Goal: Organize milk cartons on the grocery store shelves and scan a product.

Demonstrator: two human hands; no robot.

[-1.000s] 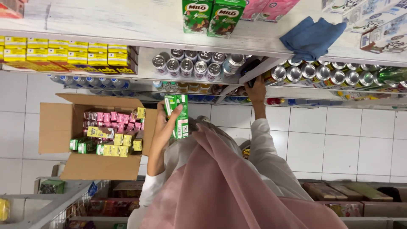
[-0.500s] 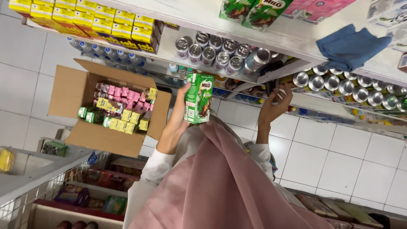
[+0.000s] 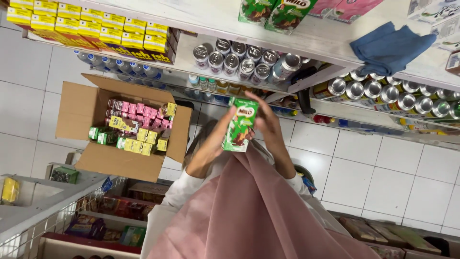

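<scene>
Fingers (image 3: pixel 233 114) of both hands closed around green drink carton (image 3: pixel 240 125).

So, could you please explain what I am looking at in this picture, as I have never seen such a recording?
There is no machine here: a person wears a camera on the head, and it looks down along their body at their own two hands. The pink cloth at the bottom is their clothing. The left hand and the right hand together hold one green carton upright in front of shop shelves. On the shelves are rows of cans, yellow boxes and a blue cloth. To the left, an open cardboard box stands on the tiled floor, holding small pink, yellow and green cartons.
</scene>
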